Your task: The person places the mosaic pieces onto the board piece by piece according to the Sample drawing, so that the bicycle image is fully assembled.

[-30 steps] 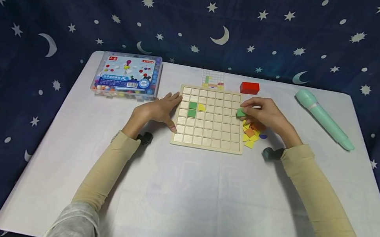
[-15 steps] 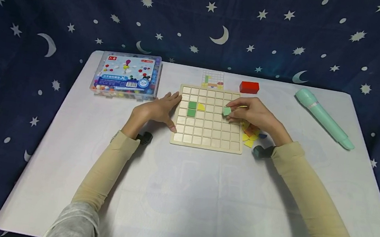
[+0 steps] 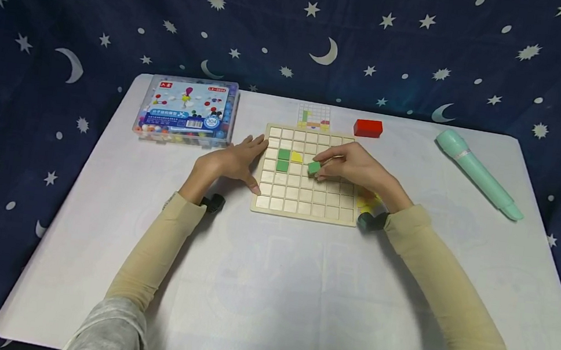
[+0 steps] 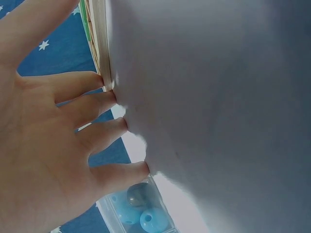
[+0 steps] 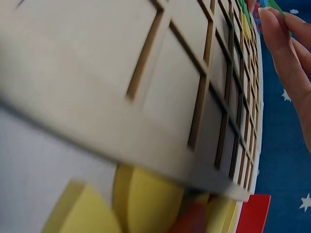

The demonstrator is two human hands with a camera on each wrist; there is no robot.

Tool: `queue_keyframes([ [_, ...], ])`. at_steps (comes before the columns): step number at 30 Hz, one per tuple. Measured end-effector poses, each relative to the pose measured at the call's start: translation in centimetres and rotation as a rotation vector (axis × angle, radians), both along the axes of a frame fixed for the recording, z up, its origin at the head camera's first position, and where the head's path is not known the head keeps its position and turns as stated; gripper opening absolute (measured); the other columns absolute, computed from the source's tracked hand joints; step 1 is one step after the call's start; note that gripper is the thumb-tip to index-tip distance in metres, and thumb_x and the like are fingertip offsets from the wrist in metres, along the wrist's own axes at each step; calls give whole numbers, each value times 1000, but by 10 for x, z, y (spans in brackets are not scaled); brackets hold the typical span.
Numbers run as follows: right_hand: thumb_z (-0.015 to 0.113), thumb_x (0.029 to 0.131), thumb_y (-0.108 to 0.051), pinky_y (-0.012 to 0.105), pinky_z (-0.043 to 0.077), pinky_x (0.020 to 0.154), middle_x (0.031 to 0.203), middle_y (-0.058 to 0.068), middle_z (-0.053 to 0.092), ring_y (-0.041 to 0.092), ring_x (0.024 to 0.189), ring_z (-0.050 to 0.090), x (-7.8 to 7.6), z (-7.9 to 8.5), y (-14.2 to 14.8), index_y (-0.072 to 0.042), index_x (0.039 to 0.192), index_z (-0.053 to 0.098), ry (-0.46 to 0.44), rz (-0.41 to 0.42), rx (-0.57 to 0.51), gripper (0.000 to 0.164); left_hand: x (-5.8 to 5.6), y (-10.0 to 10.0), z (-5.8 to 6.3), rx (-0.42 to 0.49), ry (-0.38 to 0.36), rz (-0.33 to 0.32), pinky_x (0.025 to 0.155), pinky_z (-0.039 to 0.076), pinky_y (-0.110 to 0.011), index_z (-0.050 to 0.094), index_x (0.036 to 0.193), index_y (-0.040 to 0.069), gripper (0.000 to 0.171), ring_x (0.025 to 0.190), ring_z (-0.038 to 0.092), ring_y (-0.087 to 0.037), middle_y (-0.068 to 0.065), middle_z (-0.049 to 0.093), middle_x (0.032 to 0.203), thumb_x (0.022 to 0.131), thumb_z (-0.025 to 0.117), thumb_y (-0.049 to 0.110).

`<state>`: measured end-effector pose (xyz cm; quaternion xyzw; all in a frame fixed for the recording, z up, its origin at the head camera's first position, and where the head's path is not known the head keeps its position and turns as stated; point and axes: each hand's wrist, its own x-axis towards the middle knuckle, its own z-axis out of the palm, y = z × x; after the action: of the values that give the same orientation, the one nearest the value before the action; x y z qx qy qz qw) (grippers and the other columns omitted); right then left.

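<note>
A wooden grid board [image 3: 277, 204] lies flat at the middle of the table. Two green square tiles [image 3: 283, 166] sit one above the other in its left part, with a yellow tile [image 3: 296, 157] beside the upper one. My right hand [image 3: 357, 166] pinches another green tile [image 3: 314, 168] between thumb and fingers, over the board's centre. In the right wrist view that tile is mostly cut off at the top. At the board's left edge rests my left hand [image 3: 231, 163], fingers spread; the left wrist view shows the fingertips [image 4: 109, 85] against the edge.
Yellow and orange tiles [image 3: 368, 200] lie right of the board, partly under the right wrist. Behind it are a printed grid card [image 3: 314, 116] and a red block [image 3: 368, 128]. A clear case of beads [image 3: 185, 111] stands back left, a mint-green tube-shaped object [image 3: 480, 175] at right.
My right hand has carried the green tile leftward from the board's right edge to over its centre. My left hand has stayed in place.
</note>
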<state>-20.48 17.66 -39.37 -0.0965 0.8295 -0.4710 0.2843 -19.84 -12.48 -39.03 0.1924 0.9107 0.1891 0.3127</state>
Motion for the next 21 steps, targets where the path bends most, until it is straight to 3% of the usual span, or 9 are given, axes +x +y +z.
queue_keyframes([
  [5, 75, 93, -10, 31, 53, 99, 104, 10, 80, 23, 91, 78, 1, 0, -10, -6, 123, 75, 16, 21, 2, 31, 0, 0, -1, -7, 3, -2, 127, 1, -63, 5, 166, 9, 127, 161, -9, -31, -8, -6, 175, 77, 91, 33],
  [9, 80, 90, -12, 36, 50, 103, 98, 9, 80, 21, 89, 77, 1, 0, -17, -4, 121, 76, 53, 53, 0, 33, -1, 0, -2, -11, 5, -2, 127, 1, -63, 5, 166, 9, 127, 161, -9, -31, -8, -6, 175, 77, 91, 34],
  [15, 82, 88, -14, 42, 44, 110, 98, 9, 80, 16, 90, 75, 0, -4, -28, -2, 121, 75, 70, 91, 2, 36, -1, -1, -3, -17, 1, -2, 128, 1, -62, 4, 166, 10, 127, 161, -10, -31, -7, -7, 174, 77, 91, 35],
  [21, 84, 87, -16, 40, 44, 106, 99, 7, 80, 17, 95, 71, -1, -6, -40, -6, 117, 77, 82, 118, 38, 33, -3, -1, -4, -30, 4, -11, 127, 2, -63, 5, 166, 10, 126, 161, -9, -32, -8, -7, 175, 78, 90, 36],
])
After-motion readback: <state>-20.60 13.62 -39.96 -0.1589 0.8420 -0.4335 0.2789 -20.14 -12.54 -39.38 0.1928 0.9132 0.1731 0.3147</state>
